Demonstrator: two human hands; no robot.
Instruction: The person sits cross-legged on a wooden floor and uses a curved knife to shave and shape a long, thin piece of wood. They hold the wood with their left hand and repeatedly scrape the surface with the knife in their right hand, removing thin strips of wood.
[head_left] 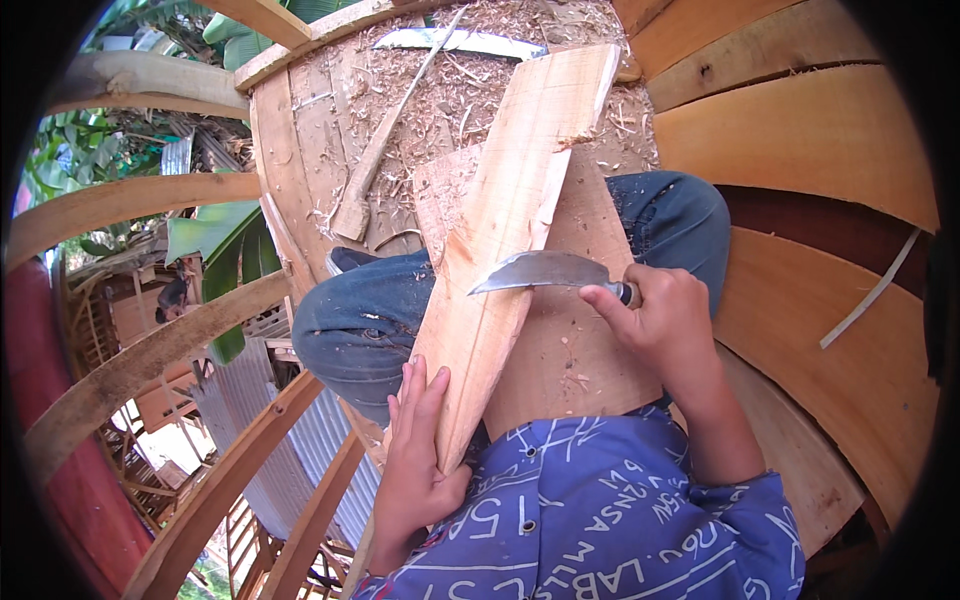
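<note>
The plank lies slantwise over the legs, on top of a wider board. It looks stiff and rather light, probably with splintery edges; the best hold seems to be its lower end, away from the knife. There the left hand rests, fingers nearly straight; I cannot tell if they grip. The right hand has its fingers closed around the knife's handle. Shavings cover much of the wooden floor, between curved ribs and a plank wall.
</note>
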